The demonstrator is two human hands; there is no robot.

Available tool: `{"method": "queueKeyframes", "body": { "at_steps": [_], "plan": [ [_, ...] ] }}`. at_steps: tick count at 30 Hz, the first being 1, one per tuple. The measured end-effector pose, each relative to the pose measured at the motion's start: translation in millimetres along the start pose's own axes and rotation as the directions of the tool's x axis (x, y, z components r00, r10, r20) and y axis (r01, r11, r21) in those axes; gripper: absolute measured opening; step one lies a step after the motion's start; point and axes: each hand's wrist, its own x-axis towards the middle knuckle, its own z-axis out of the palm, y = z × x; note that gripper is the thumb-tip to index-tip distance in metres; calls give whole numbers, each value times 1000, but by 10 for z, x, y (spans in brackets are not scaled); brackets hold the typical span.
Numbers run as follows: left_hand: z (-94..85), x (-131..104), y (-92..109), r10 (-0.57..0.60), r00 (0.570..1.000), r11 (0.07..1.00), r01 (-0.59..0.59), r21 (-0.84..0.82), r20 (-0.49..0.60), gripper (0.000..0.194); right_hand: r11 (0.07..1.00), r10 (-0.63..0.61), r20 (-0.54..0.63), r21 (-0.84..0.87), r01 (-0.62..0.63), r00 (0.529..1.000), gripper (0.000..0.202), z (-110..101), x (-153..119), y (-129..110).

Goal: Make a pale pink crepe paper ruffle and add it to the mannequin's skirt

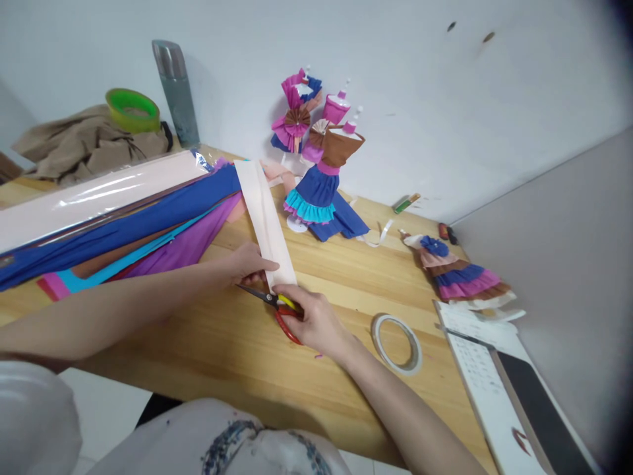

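A long pale pink strip of crepe paper (270, 221) lies slantwise over the wooden table, its near end between my hands. My left hand (250, 262) pinches the strip's left edge with thumb on top. In my right hand (314, 316) are scissors (271, 300) with red and yellow handles, their dark blades pointing left below the strip's end. The right fingertips also touch the paper's near corner. Left of the strip lie blue crepe paper (133, 214) and purple crepe paper (192, 241).
Small dress forms in paper dresses (321, 181) stand by the wall. A tape roll (397, 343) and a layered paper dress (459, 274) lie right, near a notebook (475, 356). Back left are a bottle (178, 99), a green tape roll (132, 111) and brown cloth (84, 145).
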Motion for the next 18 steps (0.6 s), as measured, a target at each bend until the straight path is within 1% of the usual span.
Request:
{"method": "queueKeyframes", "body": {
  "at_steps": [2,3,5,7,9,10,11,12,14,15,16,18],
  "plan": [
    [10,17,-19,0,998,1000,0,-11,-58,28,998,36,-13,56,-36,999,36,-18,-11,-9],
    [13,17,-32,4,996,1000,-7,-28,-90,26,991,76,-31,114,-72,997,34,-33,-17,-6],
    [21,-7,-67,21,991,996,-33,-84,-133,15,945,191,-92,288,-157,977,32,-77,-24,16],
    [33,-60,-110,39,986,986,-64,-152,-162,4,854,333,-178,474,-216,926,33,-130,-19,53],
    [48,-128,-153,39,984,958,-86,-274,-173,16,748,471,-219,613,-255,855,38,-178,-7,87],
    [57,-163,-173,21,985,929,-82,-361,-169,22,690,531,-205,669,-278,822,41,-195,0,97],
    [69,-196,-191,-3,987,894,-68,-442,-159,27,625,576,-167,720,-300,800,44,-206,6,100],
    [82,-226,-206,-30,989,859,-48,-510,-144,30,559,603,-113,766,-318,789,46,-209,9,96],
    [115,-275,-228,-68,992,814,-7,-581,-106,32,442,609,-9,834,-330,793,47,-199,8,72],
    [133,-291,-238,-70,995,802,12,-597,-73,33,400,598,26,857,-326,801,48,-188,4,57],
    [153,-300,-248,-52,998,793,21,-608,-33,35,369,583,52,873,-321,811,48,-178,-1,41],
    [192,-294,-273,25,999,782,10,-623,47,42,339,552,75,890,-305,831,46,-162,-15,13]
  ]
}}
